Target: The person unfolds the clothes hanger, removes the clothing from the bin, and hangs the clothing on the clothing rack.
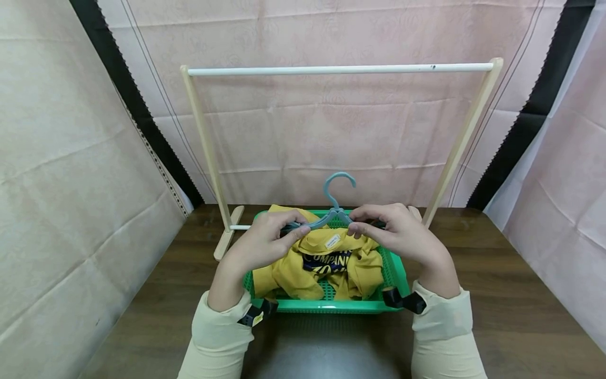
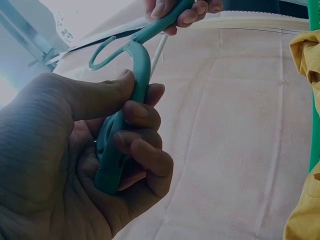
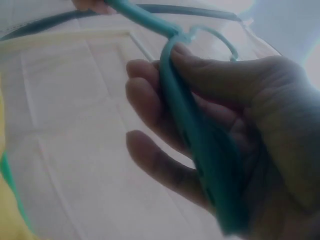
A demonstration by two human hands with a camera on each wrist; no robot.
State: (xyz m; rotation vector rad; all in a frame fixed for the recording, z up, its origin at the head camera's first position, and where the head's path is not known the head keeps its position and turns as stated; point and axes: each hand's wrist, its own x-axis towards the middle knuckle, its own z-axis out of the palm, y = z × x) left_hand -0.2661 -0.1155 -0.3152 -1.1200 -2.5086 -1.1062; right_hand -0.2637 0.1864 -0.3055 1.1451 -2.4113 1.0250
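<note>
A blue-green clothes hanger (image 1: 334,210) is held up by both hands above the basket, its hook pointing upward. My left hand (image 1: 271,237) grips the hanger's left arm, the thumb on one side and curled fingers on the other, as the left wrist view shows on the hanger arm (image 2: 141,70). On the other side my right hand (image 1: 400,231) pinches the right arm close to the middle; in the right wrist view the hanger (image 3: 180,100) runs down across the palm. Below lies a crumpled yellow garment (image 1: 303,273) with a dark printed patch and a white neck label.
A green plastic basket (image 1: 331,306) holds the garment on a dark wooden table (image 1: 473,316). Behind it stands a rack with pale wooden uprights (image 1: 205,137) and a white top rod (image 1: 341,69). Light fabric walls (image 1: 71,184) surround the table.
</note>
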